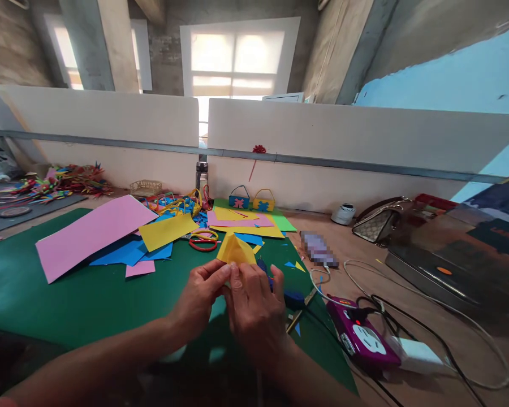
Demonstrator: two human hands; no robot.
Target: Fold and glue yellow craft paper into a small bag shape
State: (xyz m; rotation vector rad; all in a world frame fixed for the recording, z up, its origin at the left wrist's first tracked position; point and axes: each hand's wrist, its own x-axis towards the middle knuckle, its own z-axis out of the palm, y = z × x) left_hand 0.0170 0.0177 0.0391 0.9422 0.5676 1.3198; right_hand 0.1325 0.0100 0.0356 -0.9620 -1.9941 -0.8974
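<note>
Folded yellow paper [236, 250] sits over the green mat [110, 305] on the bench [314, 221], its near edge pinched by both hands, the left hand [200, 291] at its left corner, the right hand [257, 302] close beside. Beyond lie scissors [204, 240] with red and yellow handles, then stacked coloured sheets [223, 230]. Behind those, a small blue bag [246, 201] and a yellow one [272, 205] stand before the white partition [365, 135].
</note>
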